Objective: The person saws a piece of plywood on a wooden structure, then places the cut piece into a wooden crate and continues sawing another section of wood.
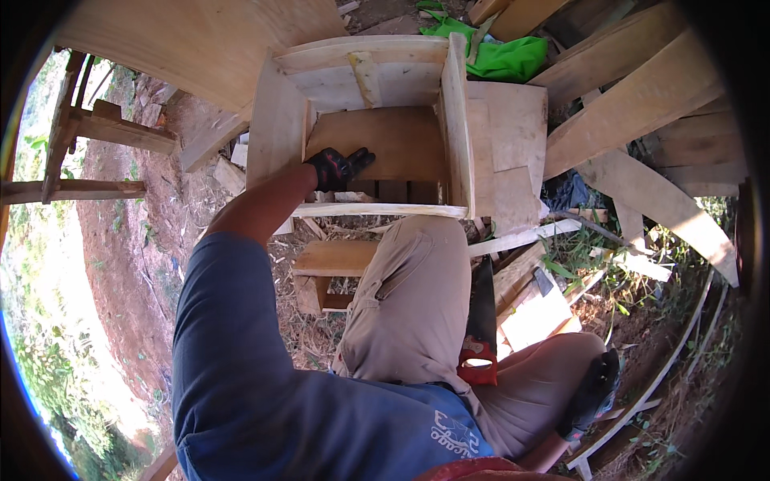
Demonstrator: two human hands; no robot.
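Observation:
My left hand (338, 169), in a black glove, reaches into a pale wooden box (278, 132) in front of my knees. Its fingers are stretched out over a brown wood panel (393, 140) inside the box and hold nothing. Whether the fingertips press on the panel is hard to tell. Off to the lower right, my right hand (592, 394), also gloved in black, is beside my bent knee with its fingers extended and nothing visible in them. A handsaw (479, 361) with a red handle lies between my legs, its dark blade pointing away from me.
A small wooden frame (333, 258) sits below the box. Long boards (634, 96) lean at the upper right, near a green cloth (509, 58). A large plywood sheet (184, 40) stands at the upper left. Wood offcuts (533, 309) and shavings litter the dirt ground.

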